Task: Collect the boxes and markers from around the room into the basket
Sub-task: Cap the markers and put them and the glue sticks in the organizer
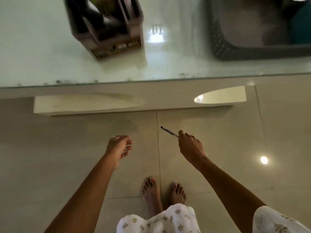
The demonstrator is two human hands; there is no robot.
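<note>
We are finding no text that can be read anywhere in this view. The dark brown organizer [107,26] standing on the glass counter [33,47] is carrying a pale printed band along its lower front edge — we are seeing light marks there, but motion blur is smearing them past reading, so we cannot tell letters from ornament. The slim marker [170,132] is showing no legible brand on its barrel — it is too small and thin. The grey woven basket [235,49] is showing only its weave pattern, with no label that we can make out.
</note>
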